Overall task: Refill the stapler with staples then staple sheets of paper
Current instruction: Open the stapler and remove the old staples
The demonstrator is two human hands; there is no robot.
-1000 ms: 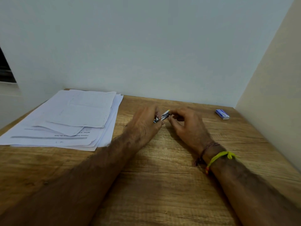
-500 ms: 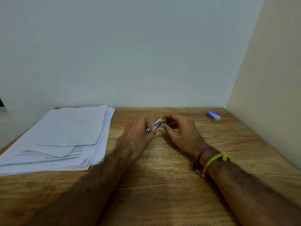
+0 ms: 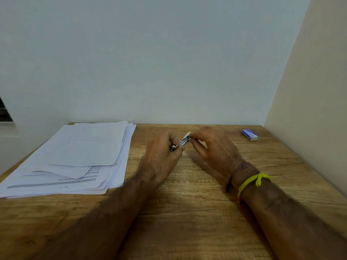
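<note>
The table (image 3: 197,212) is matt, grained wood, the sheets (image 3: 84,152) at its left edge are plain matt paper, and the small stapler (image 3: 181,142) glints like polished metal.

both forearms reach forward, meeting in the middle; left hand (image 3: 161,152) and right hand (image 3: 216,147) curl fingers, pinching something small between them.

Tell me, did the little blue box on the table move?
No. The blue staple box sits in the same spot near the table's far right corner, by the side wall; only the head camera shifted.
</note>
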